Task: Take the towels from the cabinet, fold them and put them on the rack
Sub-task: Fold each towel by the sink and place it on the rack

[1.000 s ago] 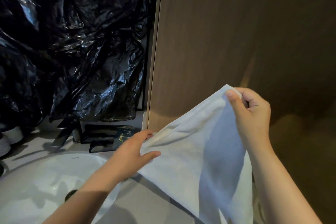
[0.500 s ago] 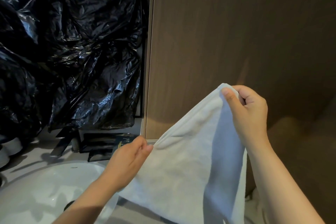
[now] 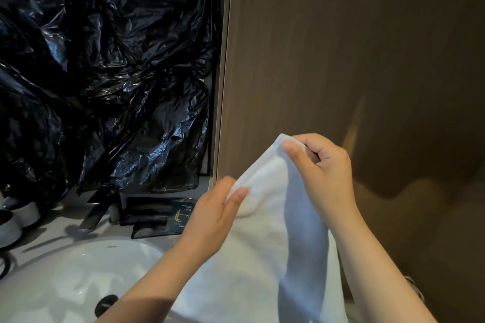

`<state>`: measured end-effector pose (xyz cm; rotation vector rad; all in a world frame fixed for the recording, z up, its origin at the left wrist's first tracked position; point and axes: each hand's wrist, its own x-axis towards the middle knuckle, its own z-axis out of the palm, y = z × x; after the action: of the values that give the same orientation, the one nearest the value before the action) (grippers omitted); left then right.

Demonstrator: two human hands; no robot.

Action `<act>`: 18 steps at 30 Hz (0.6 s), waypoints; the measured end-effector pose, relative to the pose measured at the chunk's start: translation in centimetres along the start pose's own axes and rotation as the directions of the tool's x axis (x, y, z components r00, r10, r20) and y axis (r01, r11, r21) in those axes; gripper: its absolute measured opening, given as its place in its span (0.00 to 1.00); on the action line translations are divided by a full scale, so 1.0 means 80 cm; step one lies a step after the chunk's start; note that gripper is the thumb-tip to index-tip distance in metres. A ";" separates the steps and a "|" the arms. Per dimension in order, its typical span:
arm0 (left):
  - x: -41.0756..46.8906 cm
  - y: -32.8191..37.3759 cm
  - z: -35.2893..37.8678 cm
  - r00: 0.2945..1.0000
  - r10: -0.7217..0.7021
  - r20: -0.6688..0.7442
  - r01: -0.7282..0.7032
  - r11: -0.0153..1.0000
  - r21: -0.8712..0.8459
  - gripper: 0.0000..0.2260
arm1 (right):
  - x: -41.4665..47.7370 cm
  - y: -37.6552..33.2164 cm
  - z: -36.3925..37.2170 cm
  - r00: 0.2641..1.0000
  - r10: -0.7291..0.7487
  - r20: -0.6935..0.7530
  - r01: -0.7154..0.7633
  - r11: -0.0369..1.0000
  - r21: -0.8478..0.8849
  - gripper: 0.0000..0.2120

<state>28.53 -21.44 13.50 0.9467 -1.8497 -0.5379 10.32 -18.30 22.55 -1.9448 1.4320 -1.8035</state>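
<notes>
Above the white sink (image 3: pixel 65 278), in front of the brown wooden panel (image 3: pixel 341 60), both hands are holding up a white towel (image 3: pixel 257 257). The right hand (image 3: pixel 325 173) is pinching the towel's upper corner, thumb pressing the cloth against curled fingers. The left hand (image 3: pixel 212 220) is gripping the same edge lower down, thumb on the near side and fingers wrapping behind. Between the two hands the edge is running taut and slanting, while the rest is hanging down over the counter. Black plastic sheeting (image 3: pixel 105 73) is covering the left background.
</notes>
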 end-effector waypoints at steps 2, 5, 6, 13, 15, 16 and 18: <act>-0.003 -0.007 -0.006 0.999 0.032 -0.031 -0.031 0.999 0.026 0.16 | -0.005 0.002 0.003 1.000 0.003 0.003 -0.003 1.000 -0.014 0.06; -0.012 -0.016 -0.007 1.000 0.025 -0.013 -0.025 0.999 0.042 0.15 | -0.008 0.005 0.008 1.000 0.007 -0.013 -0.007 1.000 -0.008 0.06; -0.016 -0.019 -0.006 1.000 0.005 0.001 -0.005 0.999 0.042 0.16 | -0.008 0.006 0.008 1.000 0.015 -0.025 -0.015 1.000 0.000 0.06; -0.045 -0.057 -0.007 0.992 -0.112 0.057 0.100 0.979 0.176 0.19 | 0.024 0.012 -0.012 0.986 0.013 -0.167 -0.018 0.999 -0.031 0.09; -0.045 -0.065 -0.014 0.984 -0.151 0.091 0.125 0.962 0.242 0.17 | 0.043 0.014 -0.027 0.980 0.000 -0.200 -0.012 0.998 -0.058 0.14; -0.041 -0.069 -0.021 0.982 -0.163 0.093 0.133 0.953 0.272 0.18 | 0.051 0.015 -0.034 0.977 0.001 -0.212 -0.016 0.998 -0.067 0.17; -0.023 -0.073 -0.039 0.984 -0.166 0.062 0.140 0.943 0.302 0.19 | 0.062 0.018 -0.044 0.973 0.011 -0.231 -0.029 0.997 -0.076 0.20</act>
<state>33.97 -23.42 9.76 1.2940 -1.9817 -0.4042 5.84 -20.78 26.14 -1.7953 1.6083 -2.0504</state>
